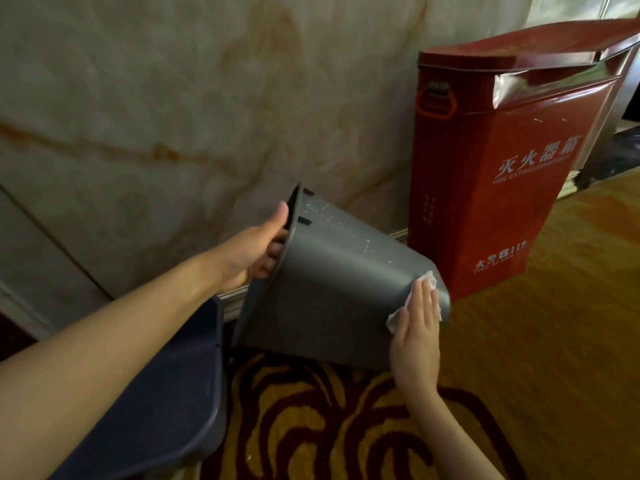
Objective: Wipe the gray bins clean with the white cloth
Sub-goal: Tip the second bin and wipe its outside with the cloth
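Note:
A gray bin (329, 289) is held off the floor, tipped on its side with its mouth to the left and its base to the right. My left hand (254, 252) grips its rim, thumb outside and fingers inside. My right hand (415, 337) lies flat on the bin's side near the base, pressing a white cloth (427, 280) against it. Pale specks dot the bin's upper side. A second gray bin (166, 403) stands at the lower left, partly hidden under my left forearm.
A red fire extinguisher box (502, 168) stands on the floor right behind the bin's base. A marble wall (173, 116) runs along the back. Patterned gold and dark red carpet (311, 427) covers the floor.

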Action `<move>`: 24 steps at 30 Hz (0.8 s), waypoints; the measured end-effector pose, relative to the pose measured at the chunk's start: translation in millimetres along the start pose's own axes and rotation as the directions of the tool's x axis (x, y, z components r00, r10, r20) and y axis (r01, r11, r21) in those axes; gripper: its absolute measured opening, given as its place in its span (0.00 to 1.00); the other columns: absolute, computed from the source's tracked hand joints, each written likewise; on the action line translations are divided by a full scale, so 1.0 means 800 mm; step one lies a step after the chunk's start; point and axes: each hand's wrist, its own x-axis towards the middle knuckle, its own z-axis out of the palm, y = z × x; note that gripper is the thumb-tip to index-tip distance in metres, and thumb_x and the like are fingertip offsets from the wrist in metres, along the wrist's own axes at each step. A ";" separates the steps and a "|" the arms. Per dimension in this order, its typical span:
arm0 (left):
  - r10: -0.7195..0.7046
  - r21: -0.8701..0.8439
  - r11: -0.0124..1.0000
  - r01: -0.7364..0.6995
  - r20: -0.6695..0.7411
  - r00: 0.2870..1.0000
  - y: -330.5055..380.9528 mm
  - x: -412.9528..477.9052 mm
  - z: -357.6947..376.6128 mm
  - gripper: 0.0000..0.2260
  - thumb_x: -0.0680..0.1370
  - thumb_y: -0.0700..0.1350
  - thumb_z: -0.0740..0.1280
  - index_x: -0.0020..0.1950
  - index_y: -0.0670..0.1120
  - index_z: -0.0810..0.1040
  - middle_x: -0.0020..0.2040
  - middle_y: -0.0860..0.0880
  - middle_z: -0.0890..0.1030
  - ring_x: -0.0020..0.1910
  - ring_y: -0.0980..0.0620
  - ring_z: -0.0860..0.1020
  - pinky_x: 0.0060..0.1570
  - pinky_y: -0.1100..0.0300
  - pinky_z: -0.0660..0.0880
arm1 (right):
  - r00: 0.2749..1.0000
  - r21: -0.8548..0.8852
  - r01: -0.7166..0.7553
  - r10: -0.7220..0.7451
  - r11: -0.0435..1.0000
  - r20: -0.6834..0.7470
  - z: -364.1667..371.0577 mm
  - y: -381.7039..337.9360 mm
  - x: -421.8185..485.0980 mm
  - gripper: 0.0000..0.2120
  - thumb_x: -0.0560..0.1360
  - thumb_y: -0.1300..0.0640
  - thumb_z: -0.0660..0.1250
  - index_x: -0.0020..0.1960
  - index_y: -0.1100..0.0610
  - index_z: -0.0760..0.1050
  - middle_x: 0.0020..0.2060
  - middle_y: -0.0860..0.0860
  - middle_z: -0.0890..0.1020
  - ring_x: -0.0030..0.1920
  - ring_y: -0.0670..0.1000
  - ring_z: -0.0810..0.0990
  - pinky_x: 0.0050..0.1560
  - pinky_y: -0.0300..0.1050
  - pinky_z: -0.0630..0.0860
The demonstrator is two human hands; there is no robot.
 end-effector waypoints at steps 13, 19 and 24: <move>-0.065 -0.264 0.964 0.011 -0.196 0.978 -0.020 0.006 -0.012 0.12 0.79 0.46 0.58 0.43 0.43 0.78 0.28 0.49 0.84 0.28 0.54 0.83 0.25 0.63 0.78 | 0.934 -0.090 0.329 -0.310 0.940 0.178 0.001 0.018 0.022 0.24 0.82 0.58 0.50 0.73 0.46 0.44 0.75 0.45 0.50 0.75 0.43 0.43 0.75 0.47 0.45; -0.036 -0.264 0.965 0.003 -0.122 0.992 -0.032 -0.001 -0.013 0.14 0.79 0.50 0.57 0.48 0.45 0.80 0.36 0.49 0.86 0.37 0.53 0.84 0.38 0.60 0.81 | 0.797 -0.066 0.566 -0.525 0.822 0.298 0.026 -0.107 0.010 0.23 0.80 0.58 0.51 0.74 0.53 0.49 0.75 0.50 0.54 0.75 0.48 0.47 0.73 0.45 0.39; 0.007 -0.228 0.973 -0.027 -0.087 0.996 -0.038 -0.006 -0.009 0.17 0.79 0.52 0.55 0.54 0.46 0.81 0.48 0.46 0.86 0.49 0.51 0.83 0.47 0.58 0.78 | 0.802 -0.075 0.576 -0.546 0.814 0.243 0.037 -0.157 -0.011 0.22 0.81 0.55 0.47 0.74 0.58 0.52 0.76 0.55 0.56 0.76 0.51 0.49 0.75 0.46 0.43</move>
